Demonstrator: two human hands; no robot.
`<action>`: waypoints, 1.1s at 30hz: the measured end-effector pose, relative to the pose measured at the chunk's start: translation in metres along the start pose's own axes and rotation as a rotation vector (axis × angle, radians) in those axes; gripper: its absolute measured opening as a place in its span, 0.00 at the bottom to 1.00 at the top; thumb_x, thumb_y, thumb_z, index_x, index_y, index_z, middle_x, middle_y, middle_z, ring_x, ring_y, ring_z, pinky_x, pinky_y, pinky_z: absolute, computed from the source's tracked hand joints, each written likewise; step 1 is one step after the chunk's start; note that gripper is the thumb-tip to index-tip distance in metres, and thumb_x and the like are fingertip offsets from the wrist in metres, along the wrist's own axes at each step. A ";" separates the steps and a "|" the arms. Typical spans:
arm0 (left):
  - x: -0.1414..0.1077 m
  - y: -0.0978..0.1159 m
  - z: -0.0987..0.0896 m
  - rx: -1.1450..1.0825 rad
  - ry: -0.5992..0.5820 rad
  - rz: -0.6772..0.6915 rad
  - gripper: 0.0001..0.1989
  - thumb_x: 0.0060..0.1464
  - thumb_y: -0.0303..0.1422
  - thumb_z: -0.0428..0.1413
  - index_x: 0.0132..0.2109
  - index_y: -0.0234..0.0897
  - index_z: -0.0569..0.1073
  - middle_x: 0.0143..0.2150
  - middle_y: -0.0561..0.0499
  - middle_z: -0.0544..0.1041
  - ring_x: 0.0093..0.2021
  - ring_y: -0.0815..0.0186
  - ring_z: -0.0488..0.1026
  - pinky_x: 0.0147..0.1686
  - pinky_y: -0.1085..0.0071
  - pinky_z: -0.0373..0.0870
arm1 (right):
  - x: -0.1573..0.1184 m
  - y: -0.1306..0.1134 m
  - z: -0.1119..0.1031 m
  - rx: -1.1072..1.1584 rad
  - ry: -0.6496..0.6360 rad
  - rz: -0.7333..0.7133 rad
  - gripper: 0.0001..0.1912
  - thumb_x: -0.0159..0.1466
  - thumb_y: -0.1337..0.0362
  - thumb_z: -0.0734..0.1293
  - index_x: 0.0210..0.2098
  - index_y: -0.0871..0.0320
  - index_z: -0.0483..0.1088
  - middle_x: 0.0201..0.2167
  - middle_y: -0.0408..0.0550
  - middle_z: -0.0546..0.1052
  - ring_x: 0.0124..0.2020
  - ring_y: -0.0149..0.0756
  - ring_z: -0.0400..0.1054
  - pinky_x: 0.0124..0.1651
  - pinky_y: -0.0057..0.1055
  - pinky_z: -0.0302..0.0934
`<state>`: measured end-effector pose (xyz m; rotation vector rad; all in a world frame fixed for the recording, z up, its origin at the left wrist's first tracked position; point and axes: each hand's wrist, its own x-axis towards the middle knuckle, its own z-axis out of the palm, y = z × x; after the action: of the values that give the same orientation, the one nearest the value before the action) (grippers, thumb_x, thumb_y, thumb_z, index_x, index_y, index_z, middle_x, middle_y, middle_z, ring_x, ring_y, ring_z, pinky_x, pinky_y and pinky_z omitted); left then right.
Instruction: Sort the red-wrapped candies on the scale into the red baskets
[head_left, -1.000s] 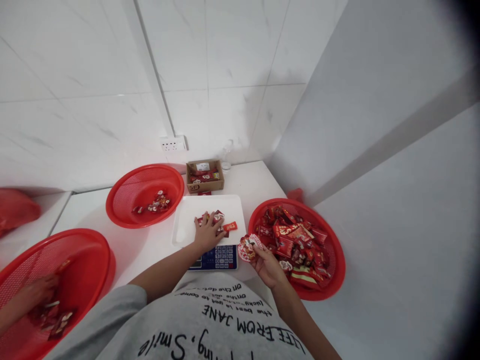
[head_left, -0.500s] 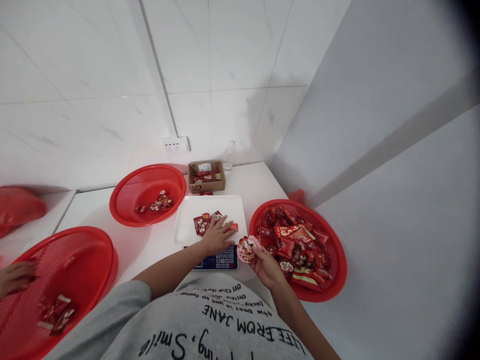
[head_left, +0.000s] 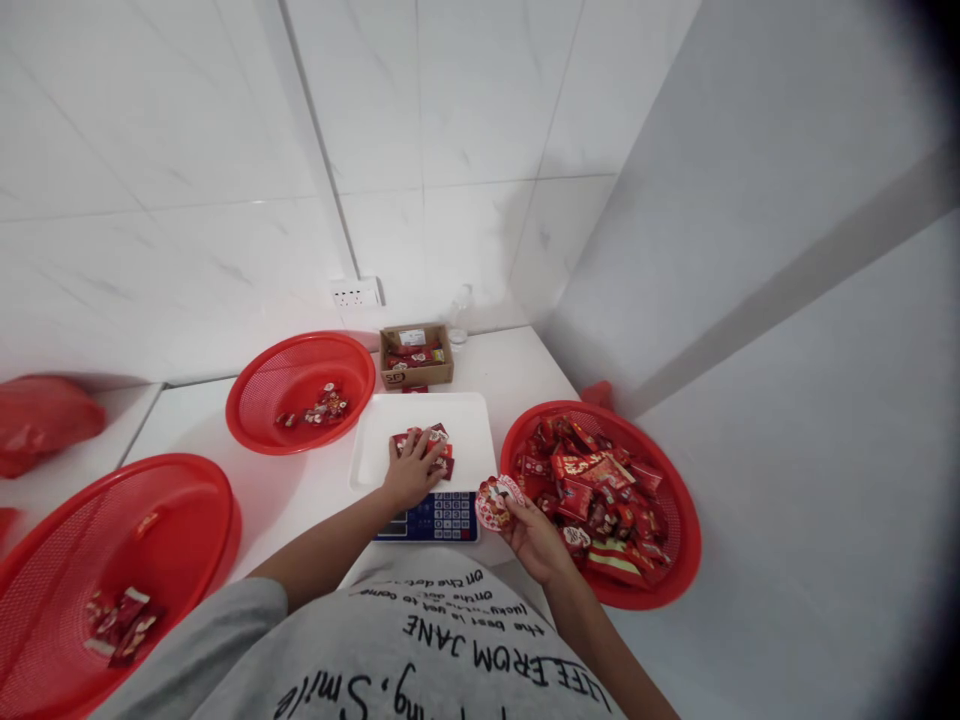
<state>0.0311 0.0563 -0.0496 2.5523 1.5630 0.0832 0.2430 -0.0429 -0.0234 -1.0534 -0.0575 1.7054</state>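
My left hand (head_left: 409,474) rests with fingers spread over a small pile of red snack packets (head_left: 439,436) on the white weighing tray (head_left: 469,410). Part of the pile is hidden under the fingers. Just right of the scale's blue keypad (head_left: 448,520), my right hand (head_left: 537,540) pinches round red-and-white printed cards (head_left: 493,504) between thumb and fingers. I cannot tell how many cards there are. Beside that hand stands a red basket (head_left: 686,500) heaped with red-wrapped packets (head_left: 600,470).
A small cardboard box (head_left: 417,378) of packets stands behind the scale, near a clear bottle (head_left: 459,320). Left of it is a red basket (head_left: 240,400) with some small wrapped pieces. Another red basket (head_left: 217,490) sits nearer, and a red bag (head_left: 49,425) lies far left.
My left hand has slid left across the tray, and the packets under it lie closer together. A co-worker's hand has left the near left basket. My right hand still holds the cards.
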 end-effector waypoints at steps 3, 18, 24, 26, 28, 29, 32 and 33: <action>-0.001 -0.004 -0.006 -0.025 -0.011 0.020 0.26 0.58 0.44 0.46 0.62 0.48 0.57 0.67 0.46 0.51 0.66 0.48 0.42 0.57 0.39 0.37 | 0.000 -0.001 0.000 -0.009 -0.006 -0.002 0.13 0.46 0.67 0.75 0.32 0.58 0.73 0.29 0.43 0.80 0.30 0.31 0.74 0.35 0.27 0.67; -0.047 0.062 -0.039 -1.015 -0.278 -0.031 0.13 0.54 0.38 0.50 0.40 0.33 0.72 0.37 0.49 0.76 0.38 0.64 0.69 0.39 0.71 0.64 | -0.015 0.014 0.014 -0.539 -0.185 0.022 0.24 0.47 0.50 0.73 0.37 0.60 0.72 0.31 0.46 0.78 0.33 0.35 0.71 0.38 0.32 0.64; -0.058 0.057 -0.033 -1.214 -0.406 -0.127 0.16 0.53 0.44 0.51 0.35 0.33 0.70 0.30 0.52 0.72 0.31 0.67 0.67 0.33 0.72 0.63 | -0.017 0.012 0.011 -0.894 -0.183 -0.089 0.27 0.46 0.39 0.66 0.22 0.60 0.69 0.16 0.42 0.69 0.19 0.28 0.59 0.23 0.26 0.53; -0.061 0.059 -0.032 -1.257 -0.428 -0.197 0.18 0.52 0.47 0.50 0.33 0.33 0.68 0.27 0.54 0.70 0.28 0.69 0.65 0.30 0.72 0.62 | -0.019 0.012 0.011 -0.899 -0.209 -0.105 0.27 0.46 0.39 0.66 0.23 0.60 0.68 0.16 0.41 0.68 0.19 0.28 0.58 0.23 0.26 0.52; -0.062 0.062 -0.033 -1.290 -0.435 -0.230 0.20 0.52 0.49 0.50 0.30 0.34 0.67 0.25 0.54 0.68 0.26 0.69 0.63 0.28 0.73 0.61 | -0.022 0.012 0.011 -0.882 -0.232 -0.088 0.27 0.46 0.40 0.67 0.26 0.60 0.69 0.18 0.42 0.69 0.21 0.28 0.59 0.25 0.26 0.53; -0.062 0.063 -0.034 -1.306 -0.430 -0.232 0.20 0.51 0.49 0.51 0.29 0.34 0.67 0.24 0.54 0.68 0.26 0.70 0.63 0.29 0.73 0.61 | -0.024 0.012 0.011 -0.869 -0.239 -0.072 0.27 0.46 0.40 0.67 0.27 0.60 0.70 0.20 0.42 0.70 0.21 0.28 0.59 0.26 0.26 0.53; -0.063 0.069 -0.040 -1.388 -0.419 -0.234 0.20 0.50 0.50 0.52 0.29 0.34 0.68 0.26 0.54 0.69 0.28 0.69 0.64 0.31 0.72 0.62 | -0.030 0.012 0.010 -0.831 -0.246 -0.032 0.26 0.47 0.41 0.67 0.26 0.60 0.69 0.20 0.41 0.69 0.22 0.28 0.59 0.26 0.26 0.52; -0.063 0.072 -0.042 -1.428 -0.427 -0.243 0.20 0.49 0.49 0.53 0.30 0.34 0.68 0.26 0.53 0.70 0.29 0.69 0.65 0.32 0.71 0.62 | -0.031 0.011 0.010 -0.819 -0.250 -0.022 0.26 0.48 0.41 0.67 0.25 0.60 0.69 0.19 0.41 0.69 0.21 0.28 0.58 0.26 0.26 0.52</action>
<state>0.0601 -0.0278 0.0050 1.1532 0.9780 0.4101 0.2292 -0.0683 -0.0042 -1.3917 -0.9903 1.8166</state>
